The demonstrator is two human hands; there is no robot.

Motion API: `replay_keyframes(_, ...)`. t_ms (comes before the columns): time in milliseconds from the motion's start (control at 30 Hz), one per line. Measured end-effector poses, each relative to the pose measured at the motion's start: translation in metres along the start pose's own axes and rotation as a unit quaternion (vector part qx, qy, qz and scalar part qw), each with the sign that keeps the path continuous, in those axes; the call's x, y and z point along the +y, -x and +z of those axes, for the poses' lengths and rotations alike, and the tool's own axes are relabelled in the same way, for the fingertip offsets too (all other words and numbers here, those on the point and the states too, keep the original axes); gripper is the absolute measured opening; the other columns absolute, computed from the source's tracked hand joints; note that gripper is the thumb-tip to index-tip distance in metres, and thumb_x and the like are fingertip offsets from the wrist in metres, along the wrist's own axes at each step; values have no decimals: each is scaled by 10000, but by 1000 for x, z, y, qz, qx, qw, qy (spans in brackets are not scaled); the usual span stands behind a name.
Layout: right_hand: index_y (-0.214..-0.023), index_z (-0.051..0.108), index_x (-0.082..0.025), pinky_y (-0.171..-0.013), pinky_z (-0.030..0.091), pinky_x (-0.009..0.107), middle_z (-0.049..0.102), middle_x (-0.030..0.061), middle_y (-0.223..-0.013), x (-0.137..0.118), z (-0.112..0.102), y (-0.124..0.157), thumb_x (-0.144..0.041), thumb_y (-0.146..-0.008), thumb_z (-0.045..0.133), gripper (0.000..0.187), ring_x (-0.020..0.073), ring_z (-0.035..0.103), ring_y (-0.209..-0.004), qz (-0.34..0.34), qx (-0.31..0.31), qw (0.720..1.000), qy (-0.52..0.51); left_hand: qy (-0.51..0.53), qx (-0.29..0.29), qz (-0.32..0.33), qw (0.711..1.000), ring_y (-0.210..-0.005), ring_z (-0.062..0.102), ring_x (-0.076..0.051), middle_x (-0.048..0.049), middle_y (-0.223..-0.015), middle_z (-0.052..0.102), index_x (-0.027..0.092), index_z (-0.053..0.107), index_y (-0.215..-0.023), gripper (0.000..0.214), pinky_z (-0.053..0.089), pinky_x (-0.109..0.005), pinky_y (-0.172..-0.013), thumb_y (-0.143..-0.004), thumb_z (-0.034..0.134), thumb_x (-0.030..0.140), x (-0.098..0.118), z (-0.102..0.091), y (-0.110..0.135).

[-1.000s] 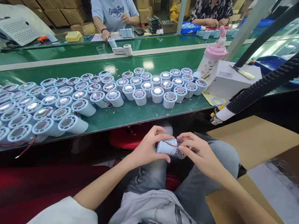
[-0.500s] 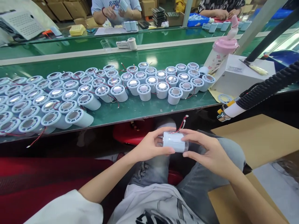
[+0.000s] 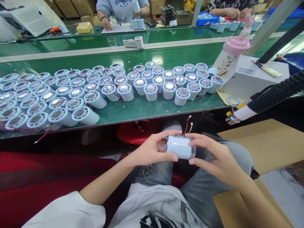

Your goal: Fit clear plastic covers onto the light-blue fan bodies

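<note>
Above my lap I hold a light blue cylindrical housing [image 3: 179, 147] on its side. A clear plastic cap [image 3: 193, 151] covers its right end. Thumb and fingers of my left hand [image 3: 153, 148] grip the left end. On the other side, my right hand [image 3: 209, 155] pinches the housing near the clear cap. Red and white wires [image 3: 187, 125] with small white plugs rise from behind it. What lies under my fingertips is hidden.
Many similar blue housings [image 3: 150, 90] stand on the green bench [image 3: 133, 110]. At right are a white box [image 3: 251, 76], a pink-lidded cup [image 3: 237, 46], a black-hosed nozzle [image 3: 234, 118] and cardboard flaps [image 3: 256, 139]. Across the bench, a person [image 3: 122, 12] handles blue parts.
My view has shifted slightly, so the bench items appear farther right. Both hands keep hold of the housing, now tilted a little. The person opposite has lowered one hand to the bench.
</note>
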State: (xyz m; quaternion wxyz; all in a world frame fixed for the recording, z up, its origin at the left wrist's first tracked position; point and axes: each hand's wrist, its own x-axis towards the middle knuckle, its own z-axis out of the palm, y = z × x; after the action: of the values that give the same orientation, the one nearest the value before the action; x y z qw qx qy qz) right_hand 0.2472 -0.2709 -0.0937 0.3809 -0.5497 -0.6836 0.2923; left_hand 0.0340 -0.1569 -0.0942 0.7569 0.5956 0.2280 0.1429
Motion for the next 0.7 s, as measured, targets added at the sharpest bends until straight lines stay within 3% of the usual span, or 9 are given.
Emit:
replay_keyframes(267,-1148,567,-343,-935,526,282,581,-9,-1299,1,0,1,-285,-852,713,335,183,594,-1125,84,-17,986,-142,-165,-6,61,984,-1161,589,-263,-99,-1342,565,266,521,-1365,782,507,-343,-953,-653,844,286,5,-1,3)
replay_keyframes(500,-1135,597,-328,-827,553,240,604,-1,-1157,-2,-1,1,-338,-853,713,305,178,621,-1036,174,-30,952,-251,-204,-30,130,970,-1267,523,-267,-80,-1382,549,293,517,-1370,781,435,-357,-1056,-660,841,260,3,-3,3)
replay_keyframes(700,-1086,597,-283,-784,548,209,644,3,-986,-1,0,0,-367,-873,687,246,160,615,-975,196,-28,935,-296,-208,-41,142,967,-1299,497,-265,-89,-1398,539,281,499,-1385,800,426,-357,-1071,-662,840,252,2,-4,3)
